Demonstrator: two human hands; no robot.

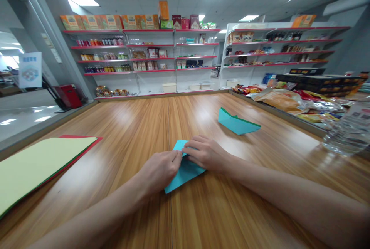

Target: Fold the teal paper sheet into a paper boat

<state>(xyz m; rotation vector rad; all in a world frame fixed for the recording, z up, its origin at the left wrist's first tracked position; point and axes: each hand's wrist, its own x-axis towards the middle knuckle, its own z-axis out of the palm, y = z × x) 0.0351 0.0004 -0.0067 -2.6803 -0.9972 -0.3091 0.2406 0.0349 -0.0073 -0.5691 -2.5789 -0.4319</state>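
A teal sheet of paper (185, 172), partly folded, lies on the wooden table (121, 125) just in front of me. My left hand (158, 172) rests on its left edge with the fingertips pinched on the paper. My right hand (204, 152) presses down on its upper part, fingers curled over a fold. The two hands almost touch above the sheet. A finished teal folded paper shape (237, 123) sits farther back on the table, to the right of centre, apart from both hands.
A stack of coloured sheets (37, 164), pale green on top with red beneath, lies at the left. A plastic water bottle (349, 129) and snack packets (283, 100) are at the right. Shop shelves (150, 56) with goods stand behind the table.
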